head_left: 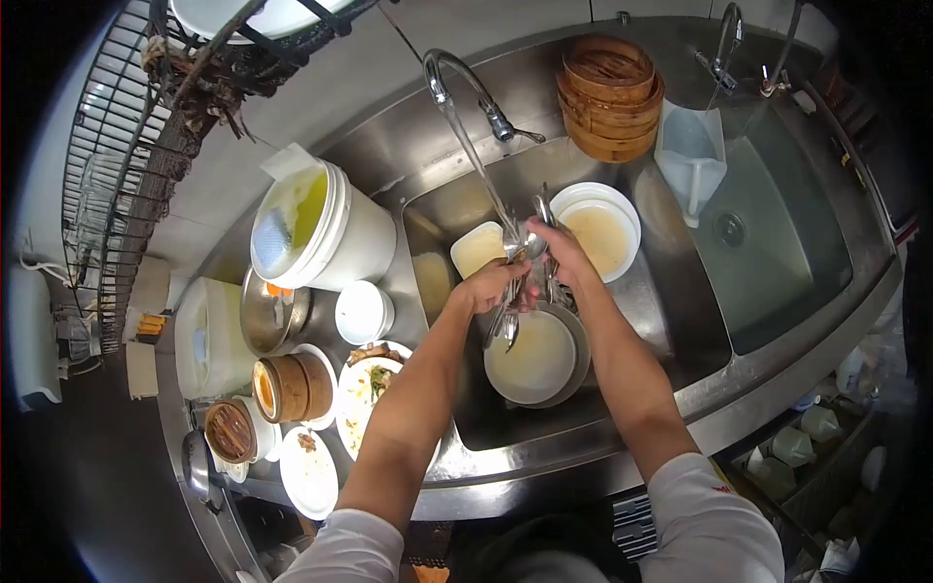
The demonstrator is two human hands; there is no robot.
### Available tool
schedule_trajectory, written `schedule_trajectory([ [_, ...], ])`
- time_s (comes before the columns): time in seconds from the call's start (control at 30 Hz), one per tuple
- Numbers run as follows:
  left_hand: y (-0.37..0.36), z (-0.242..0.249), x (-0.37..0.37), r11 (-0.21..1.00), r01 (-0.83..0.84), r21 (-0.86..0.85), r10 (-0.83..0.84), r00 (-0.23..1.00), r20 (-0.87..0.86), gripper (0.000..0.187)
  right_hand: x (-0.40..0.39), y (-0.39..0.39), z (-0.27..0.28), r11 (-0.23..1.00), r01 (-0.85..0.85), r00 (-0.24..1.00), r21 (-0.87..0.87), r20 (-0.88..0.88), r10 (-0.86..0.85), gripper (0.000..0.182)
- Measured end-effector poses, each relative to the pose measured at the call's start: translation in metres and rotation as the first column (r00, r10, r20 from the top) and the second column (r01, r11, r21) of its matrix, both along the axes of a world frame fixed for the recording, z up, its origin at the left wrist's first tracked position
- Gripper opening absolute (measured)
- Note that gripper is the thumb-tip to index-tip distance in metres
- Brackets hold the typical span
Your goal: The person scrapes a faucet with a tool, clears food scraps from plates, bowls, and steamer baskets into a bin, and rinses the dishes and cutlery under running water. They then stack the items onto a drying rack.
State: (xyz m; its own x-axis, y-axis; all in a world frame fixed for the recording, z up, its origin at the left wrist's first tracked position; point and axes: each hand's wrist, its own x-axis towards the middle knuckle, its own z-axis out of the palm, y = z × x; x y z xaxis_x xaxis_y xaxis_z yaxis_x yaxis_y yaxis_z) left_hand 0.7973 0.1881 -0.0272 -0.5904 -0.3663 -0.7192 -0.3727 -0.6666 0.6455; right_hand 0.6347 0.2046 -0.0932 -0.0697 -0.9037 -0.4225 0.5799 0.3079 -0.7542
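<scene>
Metal cutlery [509,328], a bundle of spoons and other slim pieces, is over the middle of the left sink basin [671,340], right under the running tap [436,89]. Left hand [491,285] is closed on it; right hand [564,251] grips its far and right side. Water's hitting the bundle, so rinsing looks underway, though whether any piece is clean I can't tell. Cloudy liquid sits in the dishes below, and food scraps lie on the left counter's plates, so those look unwashed.

Counting up: two nested round dishes [530,361] near, two more [603,238] at far right, one squarish dish [478,249] at left. On the counter, two scrap-covered plates [309,476] and one big bucket [369,233]. Cutlery: several, too overlapped to count.
</scene>
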Motion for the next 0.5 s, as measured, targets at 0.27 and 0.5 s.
schedule_trajectory([
  [0.27, -0.013, -0.052, -0.019, 0.987, -0.157, -0.044, 0.154, 0.985, -0.075, 0.013, 0.004, 0.024, 0.039, 0.99, -0.144, 0.978, 0.009, -0.154, 0.144, 0.038],
  [0.5, -0.005, -0.061, -0.022, 0.89, 0.186, -0.417, -0.104, 0.972, 0.211, 0.01, 0.025, 0.041, 0.009, 0.992, 0.052, 0.998, 0.114, 0.018, -0.055, 0.04],
])
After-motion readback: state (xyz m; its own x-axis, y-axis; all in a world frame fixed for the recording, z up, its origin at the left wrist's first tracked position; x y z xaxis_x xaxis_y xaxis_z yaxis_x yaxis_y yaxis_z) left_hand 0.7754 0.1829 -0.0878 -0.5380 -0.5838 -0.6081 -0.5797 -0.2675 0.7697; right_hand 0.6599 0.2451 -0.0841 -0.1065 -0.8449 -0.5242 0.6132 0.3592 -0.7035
